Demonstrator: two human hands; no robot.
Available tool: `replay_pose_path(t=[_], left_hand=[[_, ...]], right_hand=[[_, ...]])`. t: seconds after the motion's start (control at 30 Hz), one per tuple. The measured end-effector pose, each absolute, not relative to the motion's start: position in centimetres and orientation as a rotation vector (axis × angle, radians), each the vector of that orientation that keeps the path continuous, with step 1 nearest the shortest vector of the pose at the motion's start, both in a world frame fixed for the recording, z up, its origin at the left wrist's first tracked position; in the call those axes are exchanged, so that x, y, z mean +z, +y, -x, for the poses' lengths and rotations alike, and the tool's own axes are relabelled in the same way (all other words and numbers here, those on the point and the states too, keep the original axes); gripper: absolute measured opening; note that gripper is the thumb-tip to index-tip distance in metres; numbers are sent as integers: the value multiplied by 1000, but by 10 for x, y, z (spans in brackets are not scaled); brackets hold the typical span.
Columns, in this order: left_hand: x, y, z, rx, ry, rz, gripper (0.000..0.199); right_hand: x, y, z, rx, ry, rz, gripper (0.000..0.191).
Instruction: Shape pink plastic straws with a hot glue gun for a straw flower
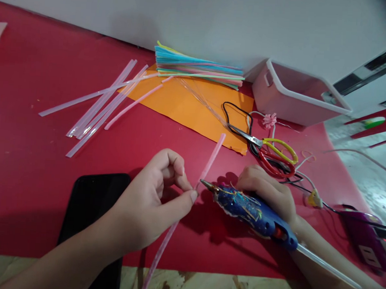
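Between the thumb and a finger of my left hand [157, 199] is a long pink pipe cleaner [213, 156]; its upper end slants up to the right and its lower end hangs past the table edge. My right hand [265, 188] is wrapped around a blue hot glue gun [244, 208], whose body is smeared with dried glue strings. The gun's metal nozzle points left and touches or nearly touches the pipe cleaner just above my left fingertips. A clear glue stick [329, 266] sticks out of the gun's back. Some right fingers are hidden behind the gun.
Clear glue sticks [97, 108] lie left of an orange sheet [189, 103]. Behind them sits a bundle of coloured pipe cleaners [197, 68]. Scissors [274, 156], cords, a pink bin [297, 94] and a purple power strip [366, 242] are at right; a black phone [91, 208] lies under my left forearm.
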State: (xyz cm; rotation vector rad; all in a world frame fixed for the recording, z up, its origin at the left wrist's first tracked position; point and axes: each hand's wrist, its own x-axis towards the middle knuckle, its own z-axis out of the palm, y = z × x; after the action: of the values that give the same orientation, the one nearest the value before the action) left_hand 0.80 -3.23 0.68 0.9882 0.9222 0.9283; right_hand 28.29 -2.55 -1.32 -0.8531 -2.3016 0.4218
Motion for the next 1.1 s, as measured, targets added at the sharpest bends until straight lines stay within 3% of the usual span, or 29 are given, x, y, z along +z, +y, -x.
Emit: replay_pose_path(t=[0.6, 0.87, 1.1], left_hand=[[5, -33, -6, 919, 895, -1013, 28], [7, -33, -7, 915, 897, -1013, 28], [8, -33, -8, 910, 908, -991, 29]], right_hand=[[-15, -25, -283, 437, -2302, 873, 14], [-10, -24, -279, 368, -2292, 869, 34], [-12, -25, -281, 381, -2295, 892, 29]])
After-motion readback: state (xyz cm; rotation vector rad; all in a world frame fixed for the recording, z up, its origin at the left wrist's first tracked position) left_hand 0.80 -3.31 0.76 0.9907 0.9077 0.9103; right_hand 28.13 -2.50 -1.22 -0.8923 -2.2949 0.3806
